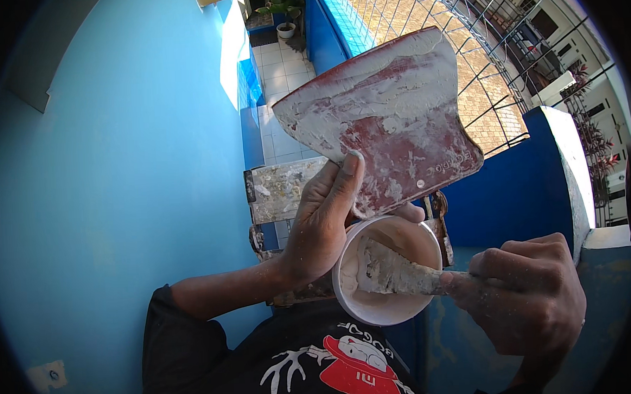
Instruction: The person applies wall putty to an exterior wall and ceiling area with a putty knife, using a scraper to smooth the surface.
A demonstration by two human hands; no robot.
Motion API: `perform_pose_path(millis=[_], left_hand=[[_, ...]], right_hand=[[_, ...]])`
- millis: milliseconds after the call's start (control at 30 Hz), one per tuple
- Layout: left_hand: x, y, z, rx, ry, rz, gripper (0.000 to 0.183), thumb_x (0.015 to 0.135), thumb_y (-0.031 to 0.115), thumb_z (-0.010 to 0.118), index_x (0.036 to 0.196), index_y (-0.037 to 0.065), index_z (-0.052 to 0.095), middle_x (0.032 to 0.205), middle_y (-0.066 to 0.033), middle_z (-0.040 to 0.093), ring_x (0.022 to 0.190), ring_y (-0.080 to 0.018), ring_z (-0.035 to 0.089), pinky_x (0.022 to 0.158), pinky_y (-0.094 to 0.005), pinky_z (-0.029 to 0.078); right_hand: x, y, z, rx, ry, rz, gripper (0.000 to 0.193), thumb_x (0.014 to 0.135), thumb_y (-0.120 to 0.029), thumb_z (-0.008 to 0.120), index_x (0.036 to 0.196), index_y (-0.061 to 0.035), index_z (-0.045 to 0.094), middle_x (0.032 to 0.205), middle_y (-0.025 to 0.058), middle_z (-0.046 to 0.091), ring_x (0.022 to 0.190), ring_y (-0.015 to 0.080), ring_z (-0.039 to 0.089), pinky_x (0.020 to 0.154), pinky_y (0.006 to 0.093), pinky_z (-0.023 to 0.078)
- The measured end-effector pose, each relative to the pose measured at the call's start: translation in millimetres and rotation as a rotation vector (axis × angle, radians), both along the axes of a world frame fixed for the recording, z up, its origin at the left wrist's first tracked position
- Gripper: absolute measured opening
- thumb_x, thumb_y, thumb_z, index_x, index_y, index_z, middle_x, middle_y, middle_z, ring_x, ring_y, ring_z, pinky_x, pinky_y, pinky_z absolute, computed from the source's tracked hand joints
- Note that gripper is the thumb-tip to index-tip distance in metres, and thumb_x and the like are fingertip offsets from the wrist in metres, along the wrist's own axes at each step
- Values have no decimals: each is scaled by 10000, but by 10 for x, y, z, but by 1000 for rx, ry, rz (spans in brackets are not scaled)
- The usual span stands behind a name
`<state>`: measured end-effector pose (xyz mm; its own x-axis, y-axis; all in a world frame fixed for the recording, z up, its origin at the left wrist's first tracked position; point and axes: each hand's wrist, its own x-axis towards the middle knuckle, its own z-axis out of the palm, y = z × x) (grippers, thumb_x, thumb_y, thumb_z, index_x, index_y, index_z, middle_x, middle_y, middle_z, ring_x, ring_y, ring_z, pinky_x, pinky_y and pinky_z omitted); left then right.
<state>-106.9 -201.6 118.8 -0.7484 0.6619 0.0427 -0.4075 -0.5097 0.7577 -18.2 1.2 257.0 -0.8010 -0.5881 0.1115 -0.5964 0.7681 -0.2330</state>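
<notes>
My left hand (323,214) grips a flat dark-red spreader (404,140), thumb on its face and fingers behind. White paste is smeared across the spreader, thickest along its far edge. Just below it is a white round tub (344,294) with pale paste on its inner wall; part of the left hand is behind the rim, and whether it also supports the tub I cannot tell. Closed round a handle, my right hand (527,297) holds a putty knife (396,271). The knife's paste-coated blade reaches inside the tub.
A light-blue wall (130,135) runs along the left. Behind the tub stands a paint-splattered ladder or step (280,191). To the right are a dark-blue low wall (491,189) and a metal grille (493,76). A potted plant (286,29) stands on the far tiled walkway.
</notes>
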Motion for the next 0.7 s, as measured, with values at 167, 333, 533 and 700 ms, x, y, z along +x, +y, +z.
perform_pose_path(millis=[167, 333, 533, 700], left_hand=[[0, -34, -56, -13, 14, -1, 588, 1111, 421, 208, 1495, -23, 247, 1321, -288, 571, 1157, -326, 666, 1009, -453, 570], [-8, -34, -76, -9, 36, -30, 591, 1111, 420, 205, 1494, -29, 248, 1331, -299, 559, 1156, -338, 663, 1021, -472, 559], [1, -20, -92, -39, 16, -13, 595, 1109, 431, 217, 1510, -9, 239, 1326, -290, 563, 1175, -337, 652, 1028, -477, 552], [-9, -30, -156, -28, 6, -23, 601, 1107, 443, 230, 1529, 15, 217, 1345, -277, 549, 1191, -328, 643, 1035, -480, 547]], right_hand=[[-46, 99, -145, -121, 20, 18, 199, 678, -14, 806, 876, -35, 792, 627, 19, 600, 478, 78, 580, 363, 247, 434], [-36, 191, -266, -283, 67, 30, 205, 663, -30, 834, 865, -38, 797, 653, 39, 640, 493, 83, 605, 375, 246, 451], [77, 276, -216, -294, 120, -7, 205, 660, -60, 854, 856, -63, 796, 666, 37, 650, 506, 83, 623, 376, 234, 449], [151, 316, -239, -300, 148, -32, 229, 651, -76, 865, 869, -95, 796, 675, 28, 655, 514, 77, 626, 382, 227, 450]])
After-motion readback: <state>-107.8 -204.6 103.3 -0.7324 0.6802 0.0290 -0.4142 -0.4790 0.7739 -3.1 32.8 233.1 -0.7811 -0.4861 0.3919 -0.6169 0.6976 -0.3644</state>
